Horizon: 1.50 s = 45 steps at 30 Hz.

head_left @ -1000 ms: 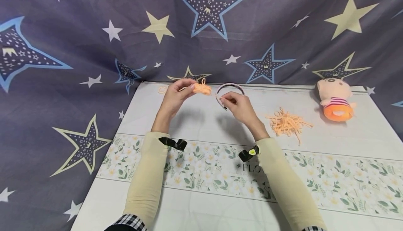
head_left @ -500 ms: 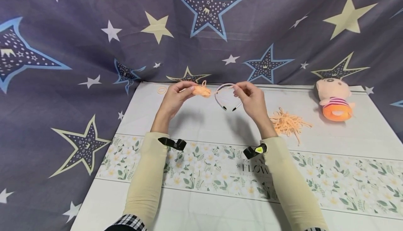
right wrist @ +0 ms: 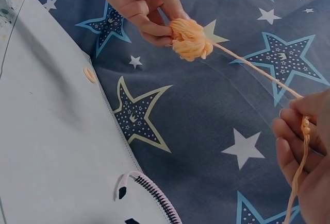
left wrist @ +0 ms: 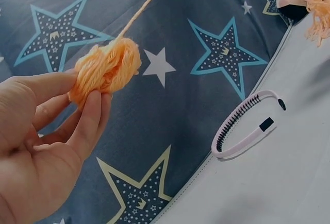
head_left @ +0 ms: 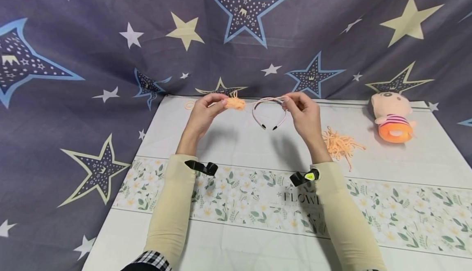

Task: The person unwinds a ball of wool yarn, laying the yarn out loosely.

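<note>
- My left grip point(left wrist: 51, 152) pinches the yarn bundle point(left wrist: 105, 69): likely light, soft, best held by its near end.
- My right grip point(head_left: 305, 113) pinches its strand point(right wrist: 252, 68), straight between grips.

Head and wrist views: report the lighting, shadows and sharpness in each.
Head: bright, with soft shadows on the table, lower in the picture than the left hand and right hand; left wrist: dimmer and bluer, yet the yarn is sharp enough to show separate strands; right wrist: similarly dim, a blurred shadow streaking across the table.
</note>
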Available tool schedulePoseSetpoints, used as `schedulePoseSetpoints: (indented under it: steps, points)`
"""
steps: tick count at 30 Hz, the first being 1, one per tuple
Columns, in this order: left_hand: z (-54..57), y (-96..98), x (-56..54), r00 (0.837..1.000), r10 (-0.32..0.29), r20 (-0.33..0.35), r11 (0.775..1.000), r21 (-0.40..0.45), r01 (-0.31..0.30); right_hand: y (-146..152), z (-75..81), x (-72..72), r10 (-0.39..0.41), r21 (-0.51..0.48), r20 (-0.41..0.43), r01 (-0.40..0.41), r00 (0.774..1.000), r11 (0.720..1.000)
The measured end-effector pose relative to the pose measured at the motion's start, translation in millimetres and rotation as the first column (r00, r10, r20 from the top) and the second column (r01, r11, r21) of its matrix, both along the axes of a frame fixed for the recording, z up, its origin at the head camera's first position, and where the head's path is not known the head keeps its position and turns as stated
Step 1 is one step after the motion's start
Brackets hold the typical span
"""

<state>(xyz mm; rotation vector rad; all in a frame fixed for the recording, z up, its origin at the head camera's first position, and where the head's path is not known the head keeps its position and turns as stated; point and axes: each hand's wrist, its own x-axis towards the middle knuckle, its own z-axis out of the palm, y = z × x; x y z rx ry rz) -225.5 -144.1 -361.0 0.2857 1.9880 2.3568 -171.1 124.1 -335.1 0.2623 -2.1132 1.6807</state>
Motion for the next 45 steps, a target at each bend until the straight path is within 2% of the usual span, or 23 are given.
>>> schedulePoseSetpoints:
  steps: [5,11,20,26,35,42,45]
  points:
    - [0.7,0.5,-1.6,0.999,0.035,0.029,0.999,-0.003,-0.035,4,-0.4,2.2,0.010,-0.025,-0.028,-0.011,1.000,1.000]
    - [1.3,0.8,-2.0,0.997,0.049,0.057,0.997,0.057,-0.053,10,-6.6,1.3,0.022,-0.074,-0.056,-0.026,0.998,0.997]
    - [3.0,0.1,-1.1,1.000,-0.023,0.011,0.999,0.040,0.022,17,-8.3,1.0,0.021,-0.081,-0.065,-0.026,0.998,0.996]
    - [2.5,1.3,-0.5,1.000,-0.025,0.011,1.000,0.020,0.024,17,-6.8,1.5,0.028,-0.092,-0.073,-0.035,0.997,0.995]
    - [2.5,2.5,-1.4,0.999,-0.008,0.047,1.000,0.012,0.007,20,-7.8,1.9,0.030,-0.110,-0.069,-0.037,0.997,0.993]
    - [3.9,1.9,-2.9,0.996,0.041,0.084,0.999,-0.004,-0.041,24,-10.1,2.4,0.022,-0.125,-0.059,-0.029,0.998,0.992]
    - [3.3,1.1,-2.7,0.996,0.037,0.079,0.999,-0.007,-0.037,25,-11.7,3.5,0.015,-0.114,-0.050,-0.021,0.999,0.993]
